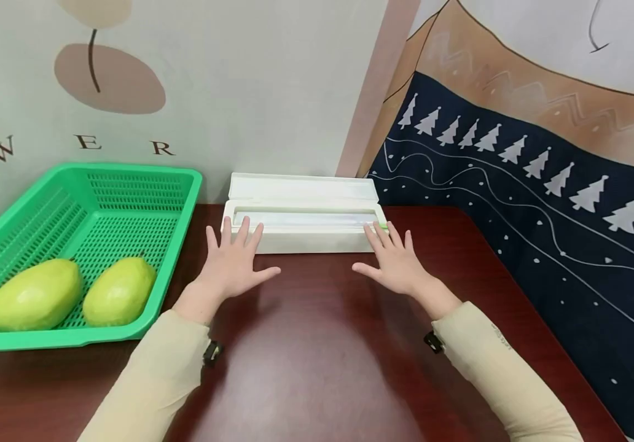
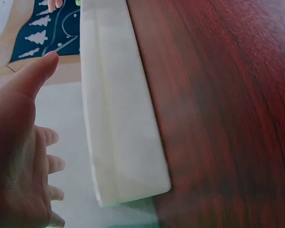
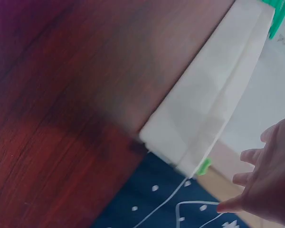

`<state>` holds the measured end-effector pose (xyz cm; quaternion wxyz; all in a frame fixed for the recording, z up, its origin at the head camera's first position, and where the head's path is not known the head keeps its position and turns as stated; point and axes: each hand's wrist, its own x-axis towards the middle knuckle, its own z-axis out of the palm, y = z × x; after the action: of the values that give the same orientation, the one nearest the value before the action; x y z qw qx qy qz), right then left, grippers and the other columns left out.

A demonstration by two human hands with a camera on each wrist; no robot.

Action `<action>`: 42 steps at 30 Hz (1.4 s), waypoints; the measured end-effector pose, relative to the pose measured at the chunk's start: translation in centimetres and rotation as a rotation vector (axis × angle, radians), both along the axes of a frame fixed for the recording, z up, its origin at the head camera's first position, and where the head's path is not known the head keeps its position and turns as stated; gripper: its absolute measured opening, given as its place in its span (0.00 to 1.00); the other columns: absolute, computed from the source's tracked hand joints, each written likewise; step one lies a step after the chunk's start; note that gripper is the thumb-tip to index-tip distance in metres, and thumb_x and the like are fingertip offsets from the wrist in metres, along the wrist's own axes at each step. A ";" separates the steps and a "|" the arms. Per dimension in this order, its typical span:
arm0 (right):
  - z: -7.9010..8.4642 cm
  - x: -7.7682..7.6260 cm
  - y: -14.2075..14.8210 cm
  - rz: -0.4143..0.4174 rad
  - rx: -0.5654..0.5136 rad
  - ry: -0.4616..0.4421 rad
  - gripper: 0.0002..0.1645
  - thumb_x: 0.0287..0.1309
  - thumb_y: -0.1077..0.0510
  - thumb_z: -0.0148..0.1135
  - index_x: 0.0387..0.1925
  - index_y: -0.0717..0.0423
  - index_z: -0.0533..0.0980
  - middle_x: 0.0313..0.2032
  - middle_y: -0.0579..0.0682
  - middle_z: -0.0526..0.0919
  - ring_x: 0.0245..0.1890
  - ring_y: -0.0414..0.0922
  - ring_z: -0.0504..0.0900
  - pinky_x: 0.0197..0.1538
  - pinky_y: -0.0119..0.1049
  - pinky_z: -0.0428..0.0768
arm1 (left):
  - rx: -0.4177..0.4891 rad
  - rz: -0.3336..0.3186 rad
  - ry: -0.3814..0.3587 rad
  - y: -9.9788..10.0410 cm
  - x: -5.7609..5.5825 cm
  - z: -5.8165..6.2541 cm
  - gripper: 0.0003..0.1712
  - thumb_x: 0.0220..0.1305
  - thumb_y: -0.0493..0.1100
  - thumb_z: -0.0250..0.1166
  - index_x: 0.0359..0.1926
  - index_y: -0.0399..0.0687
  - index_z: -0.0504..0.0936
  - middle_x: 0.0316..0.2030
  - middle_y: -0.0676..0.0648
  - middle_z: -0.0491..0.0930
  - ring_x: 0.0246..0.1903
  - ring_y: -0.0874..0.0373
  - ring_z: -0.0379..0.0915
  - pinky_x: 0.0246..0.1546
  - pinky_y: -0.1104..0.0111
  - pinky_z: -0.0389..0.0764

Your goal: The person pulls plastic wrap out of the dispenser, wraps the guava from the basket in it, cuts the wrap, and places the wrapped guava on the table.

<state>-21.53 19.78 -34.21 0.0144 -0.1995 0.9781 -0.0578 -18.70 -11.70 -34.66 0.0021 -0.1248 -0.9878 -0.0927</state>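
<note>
A long white cling film dispenser [image 1: 317, 243] lies at the back of the table, its lid [image 1: 303, 186] tipped back against the wall. Clear film shows in its slot, and a small green piece [image 3: 204, 166] sits at its right end. My left hand [image 1: 231, 267] is spread over the dispenser's left end, fingertips overlapping its front edge in the head view. At the opposite end my right hand [image 1: 400, 267] is likewise spread, palm down, fingertips near the green piece. Neither hand holds anything. Both thumbs point inward, toward each other.
To the left stands a green plastic basket [image 1: 74, 339] with two yellow-green fruits [image 1: 120, 291] shaped like mangoes. Printed cloth [image 1: 461, 184] hangs behind and to the right of the dark red wooden table [image 1: 306, 368]. Small black devices sit at both cuffs.
</note>
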 end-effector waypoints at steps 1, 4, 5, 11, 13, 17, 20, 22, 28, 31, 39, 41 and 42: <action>-0.1 -0.4 0.1 -0.011 -0.003 -0.004 0.53 0.58 0.31 0.49 0.73 0.53 0.43 0.73 0.59 0.46 0.73 0.60 0.37 0.67 0.67 0.36 | 0.004 0.008 -0.003 0.0 -0.3 -0.1 0.52 0.58 0.69 0.53 0.72 0.43 0.48 0.72 0.33 0.43 0.69 0.29 0.29 0.62 0.33 0.31; -0.6 -1.4 0.4 -0.041 -0.026 -0.007 0.53 0.58 0.30 0.49 0.73 0.53 0.44 0.73 0.60 0.46 0.73 0.60 0.38 0.67 0.67 0.36 | 0.025 0.035 0.004 0.0 -1.0 -0.5 0.53 0.58 0.69 0.53 0.72 0.40 0.48 0.71 0.32 0.43 0.69 0.28 0.29 0.62 0.33 0.32; -0.7 -1.7 0.4 -0.052 -0.033 -0.012 0.53 0.58 0.30 0.49 0.73 0.53 0.44 0.73 0.60 0.46 0.73 0.60 0.38 0.67 0.67 0.36 | 0.034 0.046 0.003 0.0 -1.1 -0.6 0.53 0.58 0.69 0.53 0.72 0.40 0.47 0.71 0.32 0.43 0.69 0.28 0.29 0.63 0.33 0.31; -1.7 -2.8 0.8 -0.105 -0.065 -0.059 0.52 0.59 0.30 0.47 0.73 0.54 0.44 0.73 0.60 0.43 0.73 0.60 0.38 0.67 0.66 0.35 | 0.065 0.110 -0.010 -0.8 -1.6 -2.0 0.54 0.59 0.67 0.54 0.72 0.37 0.45 0.71 0.30 0.43 0.69 0.27 0.28 0.62 0.33 0.31; -1.9 -3.1 1.0 -0.112 -0.065 -0.065 0.51 0.59 0.30 0.46 0.73 0.54 0.44 0.73 0.59 0.43 0.73 0.59 0.37 0.68 0.65 0.35 | 0.065 0.114 -0.009 -1.0 -1.7 -2.5 0.54 0.59 0.65 0.55 0.72 0.36 0.44 0.70 0.30 0.44 0.69 0.27 0.29 0.62 0.33 0.32; -2.3 -3.8 1.4 -0.112 -0.079 -0.058 0.50 0.59 0.31 0.47 0.73 0.54 0.46 0.73 0.61 0.44 0.73 0.59 0.38 0.68 0.65 0.36 | 0.055 0.111 -0.005 -1.5 -2.0 -3.1 0.51 0.61 0.61 0.56 0.72 0.36 0.44 0.71 0.31 0.45 0.68 0.27 0.29 0.62 0.32 0.34; -2.4 -4.3 1.9 -0.103 -0.084 -0.025 0.46 0.60 0.34 0.49 0.72 0.53 0.51 0.72 0.62 0.46 0.72 0.60 0.40 0.68 0.66 0.40 | 0.044 0.110 0.003 -1.6 -2.2 -3.2 0.49 0.62 0.60 0.56 0.71 0.36 0.46 0.71 0.32 0.45 0.69 0.27 0.30 0.62 0.32 0.35; -2.4 -4.6 2.1 -0.095 -0.083 0.007 0.43 0.61 0.36 0.49 0.70 0.52 0.56 0.71 0.63 0.48 0.72 0.61 0.42 0.67 0.66 0.43 | 0.039 0.109 0.015 -1.7 -2.3 -3.1 0.47 0.63 0.59 0.56 0.71 0.37 0.48 0.71 0.33 0.46 0.69 0.28 0.32 0.62 0.32 0.36; -1.9 -5.4 2.0 -0.069 -0.109 0.087 0.32 0.63 0.42 0.52 0.62 0.56 0.68 0.69 0.63 0.55 0.69 0.62 0.50 0.67 0.62 0.53 | 0.062 0.107 0.102 -1.8 -2.7 -2.7 0.35 0.65 0.51 0.54 0.68 0.38 0.58 0.68 0.34 0.56 0.69 0.32 0.41 0.63 0.34 0.40; -1.8 -5.5 1.9 -0.072 -0.129 0.122 0.25 0.65 0.49 0.52 0.58 0.58 0.73 0.67 0.63 0.59 0.67 0.61 0.54 0.65 0.60 0.58 | 0.091 0.119 0.177 -1.7 -3.1 -2.8 0.26 0.67 0.45 0.52 0.62 0.37 0.67 0.64 0.35 0.63 0.68 0.36 0.49 0.64 0.37 0.45; -2.0 -6.0 1.6 -0.092 -0.194 0.239 0.15 0.63 0.57 0.55 0.46 0.58 0.81 0.59 0.60 0.72 0.59 0.58 0.66 0.57 0.53 0.69 | 0.153 0.173 0.379 -1.7 -4.2 -3.3 0.12 0.66 0.39 0.53 0.43 0.41 0.81 0.44 0.40 0.80 0.52 0.43 0.69 0.61 0.45 0.58; -2.0 -6.2 1.5 -0.092 -0.190 0.272 0.14 0.62 0.57 0.56 0.44 0.58 0.82 0.57 0.59 0.75 0.58 0.57 0.68 0.56 0.51 0.70 | 0.159 0.180 0.417 -1.7 -4.5 -3.3 0.10 0.65 0.39 0.55 0.40 0.41 0.82 0.40 0.40 0.82 0.48 0.43 0.71 0.60 0.47 0.60; -2.0 -6.3 1.5 -0.092 -0.190 0.288 0.13 0.61 0.57 0.57 0.43 0.58 0.82 0.56 0.59 0.76 0.57 0.56 0.69 0.56 0.51 0.71 | 0.160 0.182 0.434 -1.7 -4.6 -3.2 0.10 0.65 0.39 0.55 0.39 0.42 0.82 0.39 0.40 0.82 0.46 0.44 0.72 0.59 0.47 0.61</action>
<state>-27.81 21.27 -36.19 -0.1474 -0.1614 0.9683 -0.1213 -23.28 -13.44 -37.85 0.2326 -0.0515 -0.9609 -0.1411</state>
